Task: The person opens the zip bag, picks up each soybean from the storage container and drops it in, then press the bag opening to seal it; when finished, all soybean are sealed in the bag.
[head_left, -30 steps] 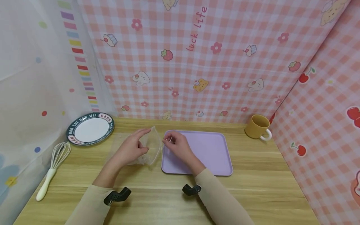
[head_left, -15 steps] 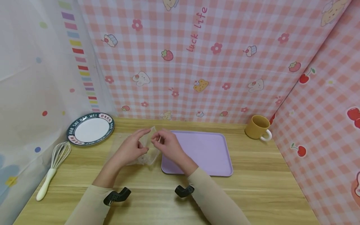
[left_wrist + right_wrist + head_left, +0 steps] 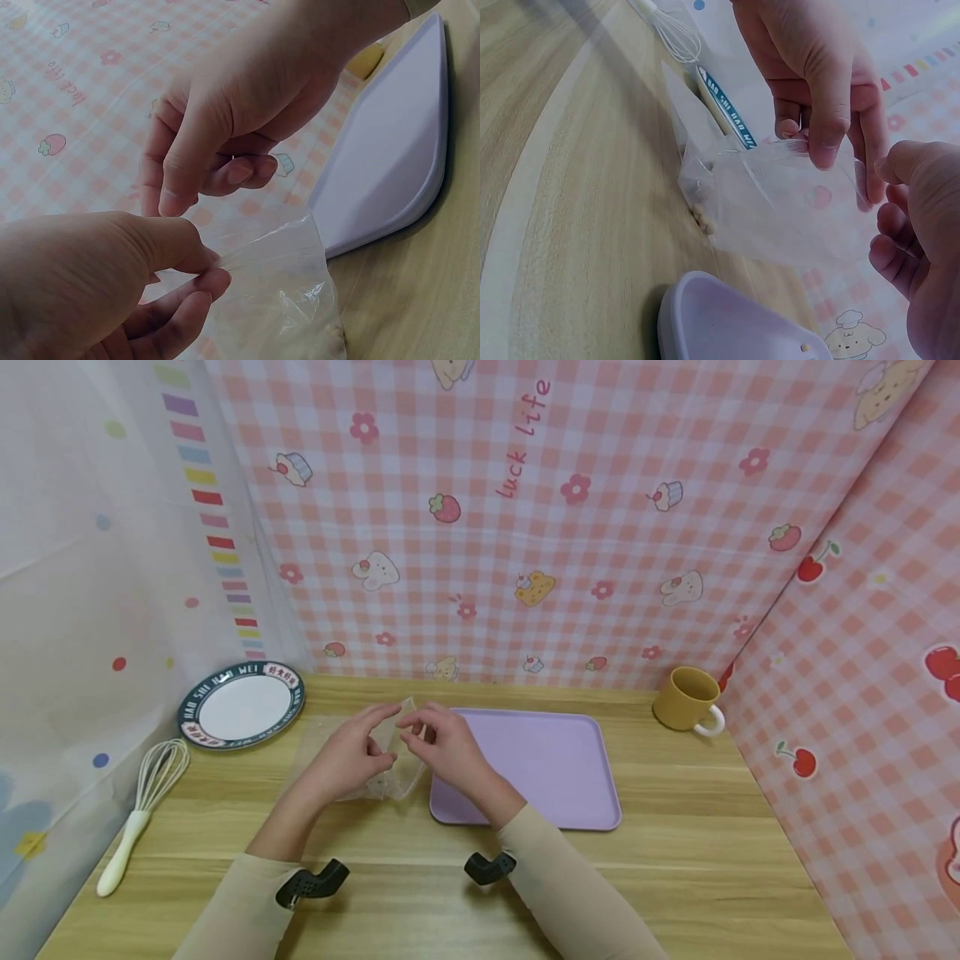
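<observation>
My left hand [image 3: 347, 758] pinches the rim of a clear plastic bag [image 3: 281, 292] between thumb and fingers. The bag rests on the table, its mouth raised. Several small beige pieces [image 3: 703, 219] lie at its bottom in the right wrist view; their kind is too blurred to tell. My right hand [image 3: 450, 750] is at the bag's upper edge, close to the left fingertips, its fingers bent and thumb near the forefinger. Whether it pinches the film or something tiny is hidden. Beneath the right wrist lies a lilac tray [image 3: 540, 768], with one small beige piece [image 3: 805, 347] on it.
A dark-rimmed white plate [image 3: 243, 706] and a whisk [image 3: 138, 822] lie at the left of the wooden table [image 3: 420, 893]. Far right stands a mustard mug [image 3: 684, 700] with a white handle. Checked cloth walls close off the back and right side.
My right hand has moved left, from the tray's left edge to the bag's mouth, close to my left hand. The bag's mouth looks narrower. My left hand has stayed in place.
</observation>
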Demonstrator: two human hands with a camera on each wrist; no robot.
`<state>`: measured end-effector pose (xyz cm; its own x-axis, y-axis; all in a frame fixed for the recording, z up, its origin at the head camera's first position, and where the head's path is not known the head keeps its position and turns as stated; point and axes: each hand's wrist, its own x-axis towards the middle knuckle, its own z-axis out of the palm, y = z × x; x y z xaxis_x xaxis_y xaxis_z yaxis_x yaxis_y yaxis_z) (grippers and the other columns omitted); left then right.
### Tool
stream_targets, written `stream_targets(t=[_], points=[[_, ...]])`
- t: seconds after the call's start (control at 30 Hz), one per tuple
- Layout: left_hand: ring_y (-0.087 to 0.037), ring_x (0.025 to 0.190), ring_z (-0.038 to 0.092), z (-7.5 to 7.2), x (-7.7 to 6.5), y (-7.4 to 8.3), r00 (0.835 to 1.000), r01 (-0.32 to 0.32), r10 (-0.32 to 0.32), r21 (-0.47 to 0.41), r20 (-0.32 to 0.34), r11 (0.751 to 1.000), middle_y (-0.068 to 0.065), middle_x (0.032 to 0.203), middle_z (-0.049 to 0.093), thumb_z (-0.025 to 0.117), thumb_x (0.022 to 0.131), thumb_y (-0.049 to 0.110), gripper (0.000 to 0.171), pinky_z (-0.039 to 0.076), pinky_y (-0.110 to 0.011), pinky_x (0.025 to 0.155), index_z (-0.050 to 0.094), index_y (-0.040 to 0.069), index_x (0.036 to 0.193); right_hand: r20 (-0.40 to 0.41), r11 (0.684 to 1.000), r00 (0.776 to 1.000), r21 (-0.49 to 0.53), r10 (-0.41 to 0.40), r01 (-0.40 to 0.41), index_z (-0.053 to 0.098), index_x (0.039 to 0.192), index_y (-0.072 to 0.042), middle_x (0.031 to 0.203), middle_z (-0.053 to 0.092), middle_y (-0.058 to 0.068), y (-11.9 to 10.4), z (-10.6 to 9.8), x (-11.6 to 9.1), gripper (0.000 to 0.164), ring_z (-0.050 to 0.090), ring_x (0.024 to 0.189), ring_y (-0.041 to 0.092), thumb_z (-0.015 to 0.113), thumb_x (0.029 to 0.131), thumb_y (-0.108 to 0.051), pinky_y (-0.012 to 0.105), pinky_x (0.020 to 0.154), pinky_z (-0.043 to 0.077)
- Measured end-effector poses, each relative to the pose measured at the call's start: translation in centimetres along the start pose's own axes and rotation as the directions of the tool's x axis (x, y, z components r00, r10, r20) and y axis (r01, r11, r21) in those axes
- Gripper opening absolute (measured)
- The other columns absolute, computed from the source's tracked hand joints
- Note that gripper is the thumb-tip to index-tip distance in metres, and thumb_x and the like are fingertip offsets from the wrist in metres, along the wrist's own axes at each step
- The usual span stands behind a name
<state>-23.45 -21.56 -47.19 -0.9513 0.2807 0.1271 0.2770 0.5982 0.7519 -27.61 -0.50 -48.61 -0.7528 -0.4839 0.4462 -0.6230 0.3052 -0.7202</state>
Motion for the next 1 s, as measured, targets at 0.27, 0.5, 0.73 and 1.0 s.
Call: stream_targets(t=[0.27,0.5,0.73,1.0], points=[[-0.013,0.076,0.067,-0.1,0.0,-0.1,1.0,0.01,-0.01,-0.004,0.003,1.0,-0.022,0.167,0.046,0.079,0.096,-0.004,0.076,0.058,-0.031,0.064,0.048,0.002,0.165,0.01,1.0,1.0,0.001,0.029,-0.029,0.082,0.113,-0.004,0.097,0.068,0.004,0.4,-0.5,-0.1,0.011,0.053,0.067,0.007,0.078,0.103,-0.005,0.022,0.059,0.046],[-0.013,0.076,0.067,0.0,-0.1,-0.1,1.0,0.019,-0.019,-0.004,-0.005,1.0,-0.02,0.168,0.046,0.08,0.095,-0.004,0.078,0.059,-0.03,0.066,0.048,0.003,0.166,-0.054,0.989,0.988,0.031,0.145,-0.143,0.081,0.111,-0.003,0.092,0.068,0.002,3.3,-3.2,-0.1,0.009,0.055,0.072,0.008,0.078,0.103,-0.006,0.023,0.061,0.046],[-0.012,0.075,0.065,-0.2,-0.1,-0.2,1.0,0.005,-0.005,0.009,-0.016,1.0,-0.02,0.168,0.046,0.08,0.094,-0.004,0.078,0.057,-0.03,0.066,0.049,0.003,0.165,-0.081,0.974,0.972,-0.042,0.219,-0.223,0.08,0.111,0.002,0.093,0.068,0.006,7.2,-5.7,-0.1,0.01,0.057,0.076,0.015,0.077,0.102,-0.003,0.026,0.066,0.047],[-0.012,0.074,0.064,-0.2,-0.2,-0.1,1.0,0.002,-0.002,0.018,-0.012,1.0,-0.021,0.168,0.046,0.08,0.095,-0.003,0.077,0.057,-0.03,0.066,0.049,0.003,0.165,0.042,0.952,0.965,-0.18,0.26,-0.248,0.079,0.115,-0.002,0.098,0.069,0.007,9.8,-6.0,0.1,0.016,0.063,0.088,0.02,0.079,0.099,-0.001,0.034,0.079,0.055]])
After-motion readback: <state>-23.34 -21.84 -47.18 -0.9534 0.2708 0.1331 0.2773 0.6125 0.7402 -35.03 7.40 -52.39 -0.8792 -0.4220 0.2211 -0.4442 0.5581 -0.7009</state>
